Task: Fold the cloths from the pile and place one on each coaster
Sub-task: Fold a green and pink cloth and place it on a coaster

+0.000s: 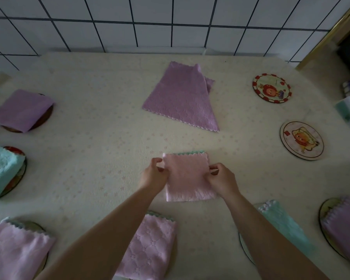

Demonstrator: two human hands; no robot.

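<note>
Near: six cloths (148,247) on coasters. Both hands' fingers (159,164) pinching one pink cloth (187,176). Far right: two bare coasters (271,90).

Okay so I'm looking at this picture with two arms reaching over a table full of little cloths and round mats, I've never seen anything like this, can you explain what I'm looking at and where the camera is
There is no machine here. A person wears a wide-angle camera on the head, so the single picture looks forward and down along their own bare arms.

The left hand and right hand each pinch a side edge of a folded pink cloth, which lies on the pale table.

Farther back lies a purple cloth, not yet folded small, with another cloth edge showing behind it.

Around the table are round coasters. Two on the right are bare: a red-rimmed coaster and a pale picture coaster. Other coasters to the left, near and right already carry folded cloths, purple, pink or teal. A tiled wall stands behind.
</note>
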